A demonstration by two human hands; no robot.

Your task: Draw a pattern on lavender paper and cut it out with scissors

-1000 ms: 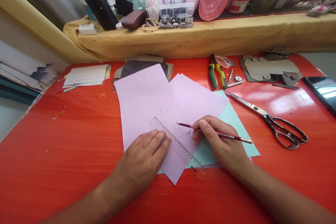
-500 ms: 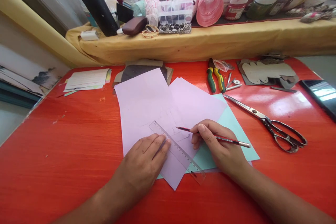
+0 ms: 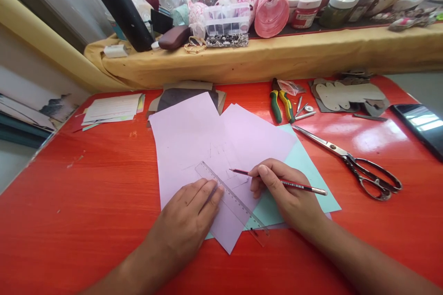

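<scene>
A clear plastic ruler (image 3: pixel 238 203) lies slantwise across a lilac sheet of paper (image 3: pixel 183 133) that bears faint pencil lines. My left hand (image 3: pixel 190 216) holds the ruler down near its upper end, fingers bent and close together. In my right hand (image 3: pixel 282 189) is a red and black pencil (image 3: pixel 304 187), pinched between thumb and fingers. Its tip points left, just above the ruler's upper edge; whether it touches the paper I cannot tell. Under the lilac sheet are another lilac sheet (image 3: pixel 252 129) and a light green sheet (image 3: pixel 304 166).
Black-handled scissors (image 3: pixel 349 159) lie to the right, with a phone (image 3: pixel 422 124) beyond. Behind are pliers (image 3: pixel 282 101), small metal parts (image 3: pixel 304 113) and grey cut-out pieces (image 3: pixel 349 94). Note papers (image 3: pixel 112 108) lie at the back left of the red table (image 3: pixel 86 193). A cluttered ledge (image 3: pixel 242 62) runs behind.
The camera view has shifted slightly. Both hands, the ruler and the pencil keep nearly the same place on the paper.
</scene>
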